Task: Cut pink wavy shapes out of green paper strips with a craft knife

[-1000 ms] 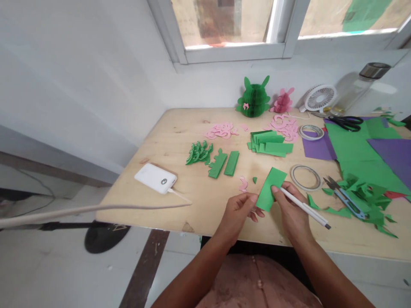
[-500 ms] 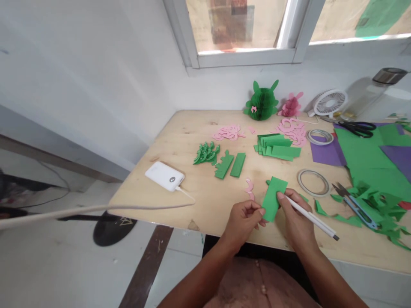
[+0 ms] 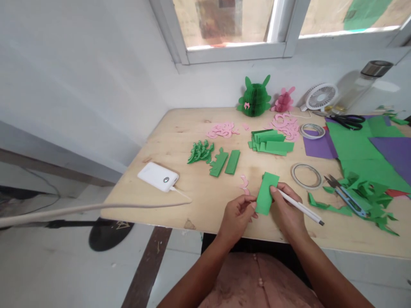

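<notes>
Between my two hands is a green paper strip, tilted over the table's front edge. My left hand pinches its lower left side between thumb and fingers. On the right side, the thumb of my right hand presses on the strip, and a white pen lies in the same hand, its dark end pointing down to the right. Just beyond the strip lie curved pink paper pieces. Farther left are a green strip with a cut edge, a plain green strip and a heap of curled green cut-outs.
Tape rolls, blue-handled scissors and green scraps lie to the right. Stacked green strips lie behind. A green paper figure and a small fan stand by the wall. A power bank with cable is left.
The view has swung slightly right, so everything sits further left in the picture. Both hands still hold the green paper strip, and the pen stays in my right hand.
</notes>
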### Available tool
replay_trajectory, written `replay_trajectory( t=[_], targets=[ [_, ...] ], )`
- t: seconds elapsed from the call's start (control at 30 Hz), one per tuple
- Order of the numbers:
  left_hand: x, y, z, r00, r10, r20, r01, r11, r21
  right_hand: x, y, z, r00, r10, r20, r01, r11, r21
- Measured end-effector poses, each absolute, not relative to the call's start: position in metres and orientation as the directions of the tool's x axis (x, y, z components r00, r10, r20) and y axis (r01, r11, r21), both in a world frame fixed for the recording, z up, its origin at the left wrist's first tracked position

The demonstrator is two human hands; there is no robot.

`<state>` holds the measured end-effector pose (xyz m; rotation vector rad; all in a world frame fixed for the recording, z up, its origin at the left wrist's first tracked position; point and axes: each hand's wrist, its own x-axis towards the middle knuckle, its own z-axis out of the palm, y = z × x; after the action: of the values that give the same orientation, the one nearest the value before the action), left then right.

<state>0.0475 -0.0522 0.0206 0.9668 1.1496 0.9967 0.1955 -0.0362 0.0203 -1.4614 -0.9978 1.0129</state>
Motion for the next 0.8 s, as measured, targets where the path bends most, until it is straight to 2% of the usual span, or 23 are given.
replay_trajectory(
  t=[0.3, 0.57, 0.8],
  targets=[
    [0.052, -0.048, 0.013, 0.101, 0.977, -0.189, -0.062, 0.195, 0.979, 0.203, -0.035, 0.017, 0.234, 0.972, -0.021, 0.187, -0.067, -0.98],
    [0.035, -0.052, 0.013, -0.064, 0.993, -0.1, -0.016, 0.1, 0.995, 0.255, -0.069, 0.007, 0.183, 0.975, 0.125, 0.472, 0.025, -0.881],
    [0.031, -0.057, 0.005, -0.138, 0.988, -0.071, -0.011, 0.071, 0.997, 0.297, -0.062, 0.004, 0.326, 0.928, 0.183, 0.515, -0.011, -0.857]
  ],
)
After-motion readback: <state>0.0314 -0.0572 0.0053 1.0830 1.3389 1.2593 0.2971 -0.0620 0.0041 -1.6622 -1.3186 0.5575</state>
